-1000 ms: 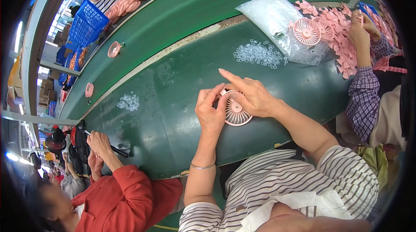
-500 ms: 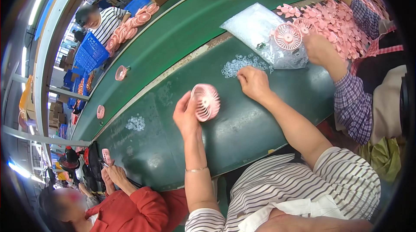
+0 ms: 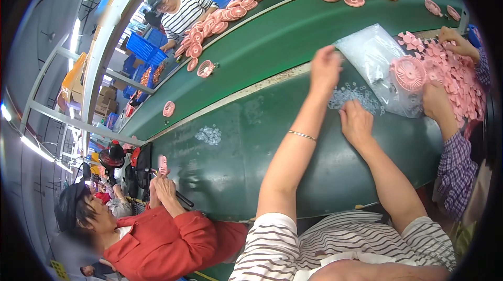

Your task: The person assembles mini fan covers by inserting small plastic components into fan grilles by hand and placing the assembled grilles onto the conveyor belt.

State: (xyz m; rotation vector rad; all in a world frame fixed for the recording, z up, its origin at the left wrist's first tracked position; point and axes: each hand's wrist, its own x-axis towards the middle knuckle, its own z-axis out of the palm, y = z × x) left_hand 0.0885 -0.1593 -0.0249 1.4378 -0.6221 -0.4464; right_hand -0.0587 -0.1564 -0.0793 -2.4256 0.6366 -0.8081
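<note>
My left hand (image 3: pixel 326 68) is lifted over the bench's far edge, left of a clear plastic bag (image 3: pixel 367 53). Motion smears its fingers, and I see no part in it. My right hand (image 3: pixel 358 122) has its fingers bent together at the near edge of a pile of small clear rings (image 3: pixel 348 96). Its fingertips touch the pile; whatever they pinch is too small to make out. Right of the pile, a neighbour's hand (image 3: pixel 439 104) is beside a round pink slotted fan cover (image 3: pixel 408 73) that overlaps the bag.
Pink fan blades (image 3: pixel 450 79) heap up at right. A green conveyor belt (image 3: pixel 272 45) runs beyond the bench, carrying pink covers (image 3: pixel 354 0). Another ring pile (image 3: pixel 208 135) lies left. A person in red (image 3: pixel 162 236) works at left; one in stripes (image 3: pixel 183 13) sits across.
My left hand has swung right and away from me; the pink fan cover it held is out of sight. My right hand stays at the ring pile. The whole view has turned left.
</note>
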